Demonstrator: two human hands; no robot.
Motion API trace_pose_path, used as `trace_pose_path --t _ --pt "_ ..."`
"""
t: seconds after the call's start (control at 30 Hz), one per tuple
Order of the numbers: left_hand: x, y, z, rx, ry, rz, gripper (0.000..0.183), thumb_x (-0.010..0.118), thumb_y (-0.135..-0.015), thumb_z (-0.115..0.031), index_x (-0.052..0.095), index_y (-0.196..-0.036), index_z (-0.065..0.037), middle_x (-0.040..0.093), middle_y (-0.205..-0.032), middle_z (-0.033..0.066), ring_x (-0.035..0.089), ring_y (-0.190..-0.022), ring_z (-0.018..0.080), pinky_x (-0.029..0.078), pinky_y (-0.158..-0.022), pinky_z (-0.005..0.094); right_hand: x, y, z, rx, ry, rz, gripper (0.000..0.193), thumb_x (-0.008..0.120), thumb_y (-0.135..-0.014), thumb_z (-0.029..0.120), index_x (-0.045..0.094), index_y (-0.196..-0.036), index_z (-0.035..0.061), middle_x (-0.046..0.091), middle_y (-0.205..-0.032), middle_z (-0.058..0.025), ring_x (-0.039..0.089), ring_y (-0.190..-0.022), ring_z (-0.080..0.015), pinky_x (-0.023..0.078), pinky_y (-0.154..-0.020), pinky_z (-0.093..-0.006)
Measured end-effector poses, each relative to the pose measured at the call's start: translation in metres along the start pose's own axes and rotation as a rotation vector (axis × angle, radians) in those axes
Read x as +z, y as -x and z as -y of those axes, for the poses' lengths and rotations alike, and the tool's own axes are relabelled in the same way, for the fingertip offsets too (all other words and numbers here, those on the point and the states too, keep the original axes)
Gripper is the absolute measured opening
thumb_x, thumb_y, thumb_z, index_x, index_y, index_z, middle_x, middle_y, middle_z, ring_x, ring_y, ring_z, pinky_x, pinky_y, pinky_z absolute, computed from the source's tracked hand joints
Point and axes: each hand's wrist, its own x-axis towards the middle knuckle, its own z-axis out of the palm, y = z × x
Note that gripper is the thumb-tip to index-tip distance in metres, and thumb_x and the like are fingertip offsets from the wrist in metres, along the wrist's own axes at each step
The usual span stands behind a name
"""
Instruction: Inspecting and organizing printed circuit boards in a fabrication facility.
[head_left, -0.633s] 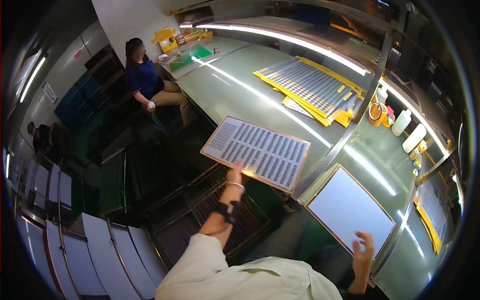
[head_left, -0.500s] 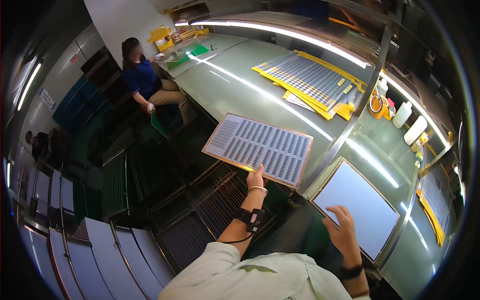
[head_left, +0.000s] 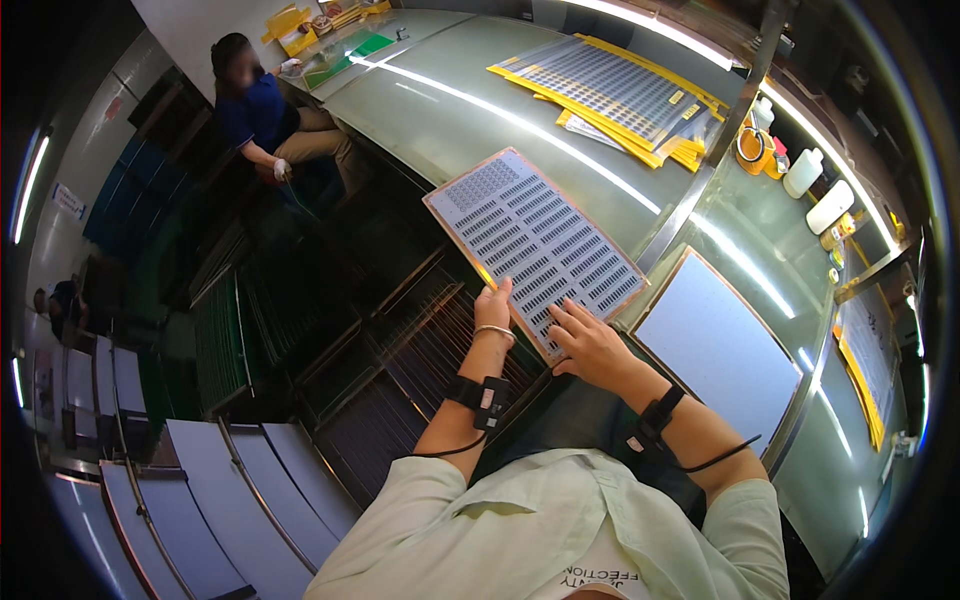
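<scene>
Evidently, the left hand [head_left: 494, 303] is gripping the patterned panel [head_left: 540, 240] by its long left edge, while the right hand [head_left: 594, 347] is laying its fingers over the lower end of the face; whether it is clasping the panel or only resting there, I cannot tell. These two contacts are probably sharing the weight and keeping the plate from tipping. The panel is slanting in front of the torso, near the edge of the surface [head_left: 450, 140]. Its long axis is running from upper left to lower right, the finely dotted end pointing away up-left and the slotted part reaching down toward the right hand. Just beside it, on the right, a pale blank panel [head_left: 715, 350] is lying flat, presumably there for easy reach. Farther out, yellow-edged sheets [head_left: 615, 90] are lying overlapped, white bottles [head_left: 803, 175] are standing grouped, and a co-worker [head_left: 265, 120] is sitting at upper left.
</scene>
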Motion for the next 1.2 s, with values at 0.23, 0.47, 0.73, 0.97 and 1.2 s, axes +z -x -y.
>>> trace_pose_path --t 0.23,0.47,0.73,0.97,1.2 --pt "0.013 0.009 0.007 -0.026 0.317 -0.048 0.052 0.030 -0.095 -0.044 0.041 -0.121 0.000 0.053 -0.114 0.0146 0.058 -0.099 0.0255 0.050 -0.084 0.0392 0.016 -0.007 -0.009 -0.256 0.192 -0.103 0.036 0.071 -0.064 0.026 0.055 -0.089 0.0064 0.049 -0.117 -0.0132 0.044 -0.112 -0.0321 0.042 -0.092 -0.0403" --pt "0.007 0.013 0.009 -0.038 0.421 0.113 0.064 0.038 -0.090 -0.054 0.038 -0.128 -0.003 0.049 -0.121 0.0120 0.050 -0.108 0.0269 0.043 -0.091 0.0406 -0.005 -0.042 -0.035 0.825 -1.488 -0.606 0.012 0.055 -0.079 0.008 0.052 -0.076 -0.0026 0.053 -0.060 -0.0084 0.055 -0.060 -0.0139 0.044 -0.056 -0.0317" --pt "0.015 -0.018 0.007 -0.096 0.064 -0.225 0.040 0.057 -0.088 -0.028 0.052 -0.110 0.006 0.058 -0.104 0.0137 0.059 -0.092 0.0253 0.049 -0.079 0.0371 -0.213 -0.032 -0.027 0.154 -0.178 -1.073 0.006 0.052 -0.080 0.004 0.055 -0.074 0.0032 0.058 -0.067 -0.0151 0.057 -0.063 -0.0314 0.044 -0.057 -0.0372" --pt "-0.012 -0.044 0.007 0.285 -0.518 -0.171 0.043 0.060 -0.084 -0.028 0.051 -0.107 0.007 0.059 -0.099 0.0159 0.058 -0.085 0.0276 0.046 -0.073 0.0361 -0.227 0.122 0.013 0.293 0.406 -0.744 0.015 0.065 -0.071 0.006 0.067 -0.086 0.0097 0.055 -0.057 -0.0041 0.054 -0.052 -0.0188 0.039 -0.050 -0.0306" --pt "-0.018 0.090 0.003 -0.456 -0.161 0.445 0.072 0.042 -0.084 -0.061 0.051 -0.113 0.004 0.058 -0.103 0.0200 0.056 -0.096 0.0364 0.047 -0.080 0.0441 -0.099 0.269 0.053 0.842 -0.294 -0.745 0.030 0.069 -0.076 0.010 0.063 -0.103 -0.0001 0.067 -0.093 -0.0129 0.065 -0.080 -0.0213 0.051 -0.072 -0.0295"
